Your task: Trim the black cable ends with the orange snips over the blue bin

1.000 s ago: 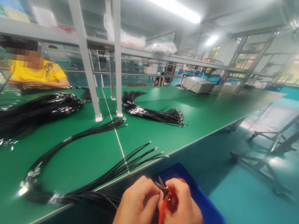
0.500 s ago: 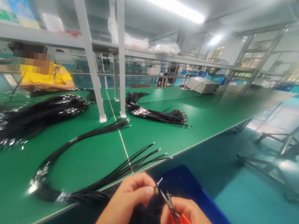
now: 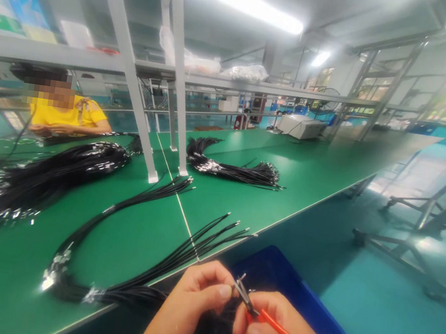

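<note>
My left hand (image 3: 205, 292) is closed in a pinch on the end of a thin black cable, mostly hidden by the fingers. In my right hand (image 3: 266, 328) are narrow-jawed pliers (image 3: 245, 294) with red-orange handles. Their metal jaws meet the cable end just beyond my left fingertips. Left of my hands, a bundle of black cables (image 3: 145, 272) curves over the green table (image 3: 128, 248), with several loose ends showing metal tips. Clear wrapping binds the bundle in places.
Below my hands is a blue bin (image 3: 310, 312). More black cable bundles lie at left (image 3: 61, 166) and farther back (image 3: 235, 170). Grey shelf posts (image 3: 182, 73) stand on the table. Across it sits a person in a yellow top (image 3: 68, 115). A wheeled metal rack (image 3: 417, 227) stands at right.
The pliers have moved left and up to the cable end, and their jaws have come closer together. My left hand has stayed nearly in place.
</note>
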### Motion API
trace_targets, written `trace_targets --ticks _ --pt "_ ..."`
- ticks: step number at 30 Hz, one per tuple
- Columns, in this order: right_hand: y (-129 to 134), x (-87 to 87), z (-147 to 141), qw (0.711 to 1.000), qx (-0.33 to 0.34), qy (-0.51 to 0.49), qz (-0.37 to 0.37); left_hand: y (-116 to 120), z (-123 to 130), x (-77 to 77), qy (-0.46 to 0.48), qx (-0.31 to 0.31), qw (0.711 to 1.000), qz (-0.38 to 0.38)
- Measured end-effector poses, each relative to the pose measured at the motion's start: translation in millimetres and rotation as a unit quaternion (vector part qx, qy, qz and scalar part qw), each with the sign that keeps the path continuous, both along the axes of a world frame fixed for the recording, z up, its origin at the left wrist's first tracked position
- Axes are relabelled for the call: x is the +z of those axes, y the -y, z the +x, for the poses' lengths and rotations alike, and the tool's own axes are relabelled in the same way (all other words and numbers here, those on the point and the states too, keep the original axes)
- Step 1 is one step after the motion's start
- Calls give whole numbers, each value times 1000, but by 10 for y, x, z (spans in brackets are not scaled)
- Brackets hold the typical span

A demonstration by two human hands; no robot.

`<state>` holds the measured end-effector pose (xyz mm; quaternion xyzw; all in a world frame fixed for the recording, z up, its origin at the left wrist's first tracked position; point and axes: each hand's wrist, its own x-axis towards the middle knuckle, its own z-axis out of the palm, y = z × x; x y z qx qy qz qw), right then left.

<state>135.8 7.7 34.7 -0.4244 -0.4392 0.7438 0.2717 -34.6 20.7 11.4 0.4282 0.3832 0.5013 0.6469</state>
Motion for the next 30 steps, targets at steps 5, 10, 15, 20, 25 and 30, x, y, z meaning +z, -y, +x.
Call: trace_targets --ticks 5,10,15,20,25,30 --pt "-136 -27 -17 996 88 17 17 3 15 13 -6 8 1000 5" --pt "-137 -100 -12 980 98 146 92 -11 -23 0 -1 7 1000 -13" --pt "-110 -197 90 989 23 73 129 -11 79 -65 -72 31 997 12" --pt "-123 -90 182 969 -222 20 105 18 395 -316 -362 32 928 88" --pt "-181 -58 246 955 -275 33 105 -160 133 -463 -526 129 835 97" --pt "-166 -18 196 947 -273 77 153 -305 -392 -446 -599 202 773 52"
